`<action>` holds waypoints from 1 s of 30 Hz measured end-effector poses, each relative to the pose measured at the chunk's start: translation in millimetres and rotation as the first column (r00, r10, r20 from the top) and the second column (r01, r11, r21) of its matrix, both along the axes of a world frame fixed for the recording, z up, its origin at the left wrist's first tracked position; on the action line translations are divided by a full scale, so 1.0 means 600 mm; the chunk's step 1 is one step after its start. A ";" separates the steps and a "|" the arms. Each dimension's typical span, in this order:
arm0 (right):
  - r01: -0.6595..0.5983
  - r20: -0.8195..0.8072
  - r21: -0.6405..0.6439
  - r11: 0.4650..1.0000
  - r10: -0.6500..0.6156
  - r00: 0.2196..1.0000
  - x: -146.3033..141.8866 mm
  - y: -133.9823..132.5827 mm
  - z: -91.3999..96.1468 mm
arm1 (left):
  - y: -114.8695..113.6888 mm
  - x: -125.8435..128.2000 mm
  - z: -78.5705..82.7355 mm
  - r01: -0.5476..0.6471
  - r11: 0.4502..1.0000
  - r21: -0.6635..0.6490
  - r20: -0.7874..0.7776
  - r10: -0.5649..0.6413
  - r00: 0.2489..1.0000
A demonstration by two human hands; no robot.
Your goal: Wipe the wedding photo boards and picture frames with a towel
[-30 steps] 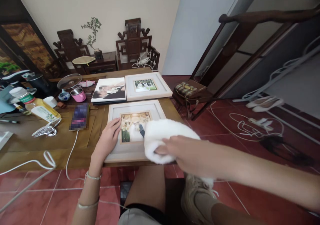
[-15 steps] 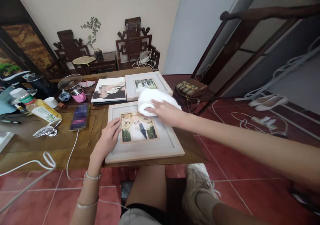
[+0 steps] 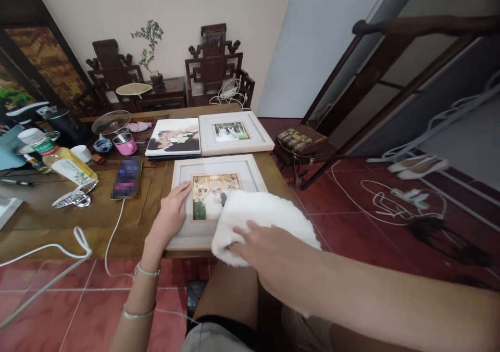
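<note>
A light-framed photo (image 3: 213, 172) lies flat at the near edge of the wooden table (image 3: 70, 222). My left hand (image 3: 172, 214) rests open on its left side, fingers flat on the mat beside the picture. My right hand (image 3: 260, 242) presses a fluffy white cloth (image 3: 261, 216) onto the frame's near right corner, fingers spread on top of the cloth. The cloth hides the frame's lower right part and hangs past the table edge.
Behind lie a second framed photo (image 3: 234, 133) and an unframed print (image 3: 174, 137). A phone (image 3: 127, 177) with a white cable, a pink cup (image 3: 125, 143), bottles and small items sit left. Carved chairs stand at the wall; cables and shoes lie on the red tile floor right.
My right hand swept the cloth from the frame's near right corner up to its far right corner, then back down to the near right corner. My left hand stayed put.
</note>
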State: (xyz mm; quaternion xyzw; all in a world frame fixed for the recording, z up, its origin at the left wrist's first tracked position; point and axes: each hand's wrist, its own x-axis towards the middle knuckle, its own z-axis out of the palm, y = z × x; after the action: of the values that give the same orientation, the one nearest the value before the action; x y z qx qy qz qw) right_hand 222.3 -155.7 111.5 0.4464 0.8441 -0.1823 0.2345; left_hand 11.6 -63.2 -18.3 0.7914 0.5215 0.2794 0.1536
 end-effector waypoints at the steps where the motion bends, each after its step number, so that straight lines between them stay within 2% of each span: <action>1: -0.013 -0.010 0.019 1.000 0.013 1.000 -0.005 -0.001 -0.004 | 0.000 0.000 0.002 0.008 1.000 -0.003 -0.006 -0.008 1.000; 3: -0.059 -0.052 0.114 0.992 0.065 0.996 -0.007 0.007 -0.025 | 0.000 -0.002 0.004 0.028 1.000 -0.003 -0.016 -0.028 0.999; 5: -0.108 -0.087 0.250 0.962 0.134 0.987 -0.001 0.032 -0.055 | 0.001 -0.004 0.005 0.053 0.999 0.003 -0.020 -0.052 0.998; 9: -0.148 -0.052 0.432 0.890 0.188 0.981 0.029 0.131 -0.103 | 0.003 -0.009 0.004 0.084 0.996 0.004 -0.031 -0.084 0.996; 12: -0.115 -0.011 0.521 0.846 0.142 0.990 0.048 0.203 -0.116 | 0.004 -0.010 0.002 0.080 0.997 0.014 -0.021 -0.080 0.997; 14: -0.099 -0.003 0.536 0.838 0.119 0.993 0.052 0.218 -0.116 | 0.005 -0.010 -0.001 0.069 0.997 0.021 -0.011 -0.069 0.998; 16: -0.103 0.002 0.492 0.864 0.118 0.993 0.045 0.199 -0.111 | 0.005 -0.011 -0.005 0.061 0.998 0.024 -0.004 -0.061 0.998; 18: -0.108 -0.002 0.419 0.902 0.119 0.993 0.030 0.154 -0.098 | 0.004 -0.011 -0.007 0.057 0.998 0.028 0.000 -0.057 0.998; 20: -0.091 -0.025 0.340 0.936 0.106 0.994 0.010 0.098 -0.076 | 0.003 -0.010 -0.006 0.045 0.999 0.024 -0.001 -0.045 0.999; 22: -0.102 -0.052 0.204 0.974 0.114 0.992 -0.011 0.046 -0.049 | 0.001 -0.008 -0.002 0.035 0.999 0.008 -0.009 -0.035 0.999; 24: -0.126 -0.073 0.095 0.988 0.133 0.988 -0.030 0.008 -0.024 | -0.001 -0.006 0.004 0.031 0.999 -0.009 -0.017 -0.031 0.999; 27: -0.189 -0.119 0.041 0.981 0.192 0.974 -0.047 -0.012 -0.014 | -0.003 -0.005 0.010 0.032 0.999 -0.013 -0.016 -0.033 0.999; 30: -0.191 -0.153 0.111 0.975 0.207 0.966 -0.038 0.018 -0.041 | -0.002 -0.006 0.010 0.038 0.999 -0.013 -0.007 -0.038 0.999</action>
State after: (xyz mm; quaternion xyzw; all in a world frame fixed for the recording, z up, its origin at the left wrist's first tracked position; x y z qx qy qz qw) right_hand 199.5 -145.1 86.7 0.3534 0.9088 -0.1535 0.1601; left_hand 8.0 -64.4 -12.3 0.8012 0.5087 0.2703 0.1622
